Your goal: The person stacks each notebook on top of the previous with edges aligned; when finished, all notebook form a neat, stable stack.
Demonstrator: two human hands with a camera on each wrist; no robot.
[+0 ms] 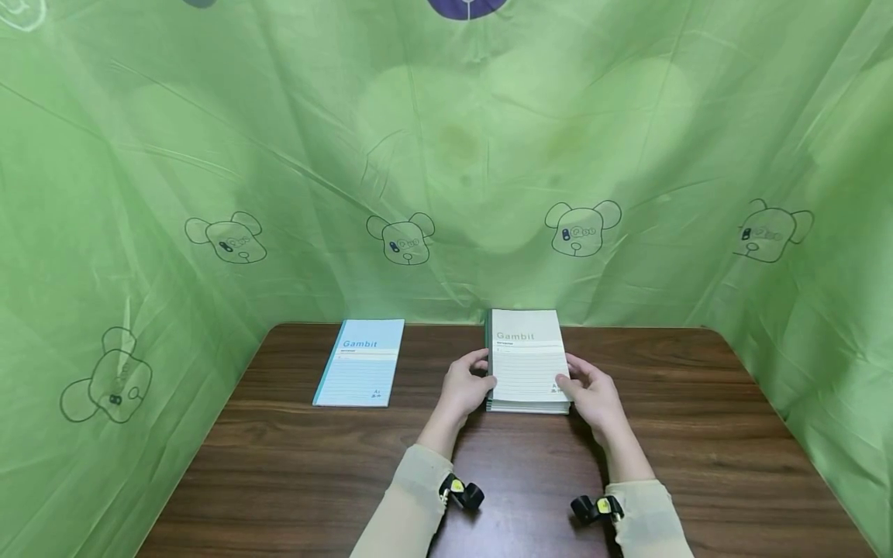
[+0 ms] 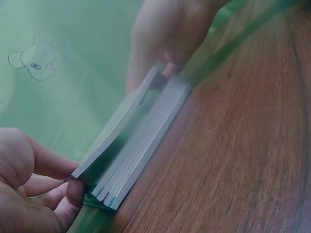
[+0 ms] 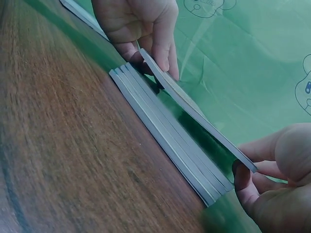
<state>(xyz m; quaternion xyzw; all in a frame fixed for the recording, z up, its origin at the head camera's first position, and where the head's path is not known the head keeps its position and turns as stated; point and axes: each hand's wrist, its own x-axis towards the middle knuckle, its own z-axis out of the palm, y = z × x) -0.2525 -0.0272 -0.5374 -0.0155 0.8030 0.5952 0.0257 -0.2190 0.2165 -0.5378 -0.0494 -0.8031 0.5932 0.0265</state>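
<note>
A grey-covered Gambit notebook point(image 1: 528, 368) lies raised at a slant above a stack of notebooks point(image 3: 160, 131) at the table's far edge. My left hand point(image 1: 465, 385) pinches its left side, thumb on the cover and fingers below. On the opposite side my right hand point(image 1: 593, 395) pinches it the same way. Both wrist views show a gap between this notebook and the stack, and the notebook bows slightly. The stacked notebooks show pale page edges, and their covers are mostly hidden under the raised one.
To the left, a light-blue Gambit notebook point(image 1: 363, 364) lies flat on the brown wood-grain table point(image 1: 279, 465). A green curtain point(image 1: 453, 155) with bear outlines hangs right behind the table and along both sides.
</note>
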